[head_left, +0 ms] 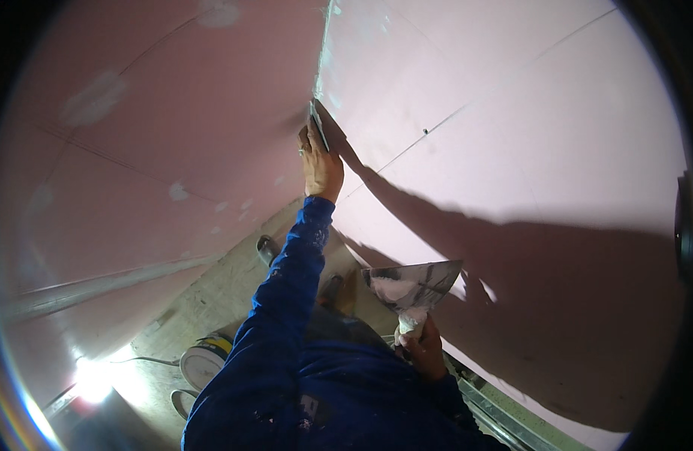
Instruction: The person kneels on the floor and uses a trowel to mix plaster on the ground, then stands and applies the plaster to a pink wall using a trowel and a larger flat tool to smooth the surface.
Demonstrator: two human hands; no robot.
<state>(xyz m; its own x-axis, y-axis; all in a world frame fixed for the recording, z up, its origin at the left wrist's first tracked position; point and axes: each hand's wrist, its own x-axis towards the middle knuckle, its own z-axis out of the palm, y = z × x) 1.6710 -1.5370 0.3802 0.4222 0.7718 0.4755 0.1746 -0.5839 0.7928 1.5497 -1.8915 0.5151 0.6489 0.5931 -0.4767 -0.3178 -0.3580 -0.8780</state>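
Observation:
My left hand (322,173) is raised to the inside corner where two pink wall panels meet. Its fingers are closed round a small putty knife (318,126), whose blade lies along the corner seam (324,52), which carries whitish joint compound. Lower down on the right, my right hand (425,349) grips the handle of a wide taping knife (414,284). That blade faces up and bears a smear of pale compound (395,289). The two tools are apart from each other.
Round buckets (202,364) stand on the floor at lower left, near a bright work lamp (93,382) and its cable (152,359). My shoes (267,249) are on the floor below. Metal profiles (493,413) lie at lower right. My shadow (557,301) covers part of the right wall.

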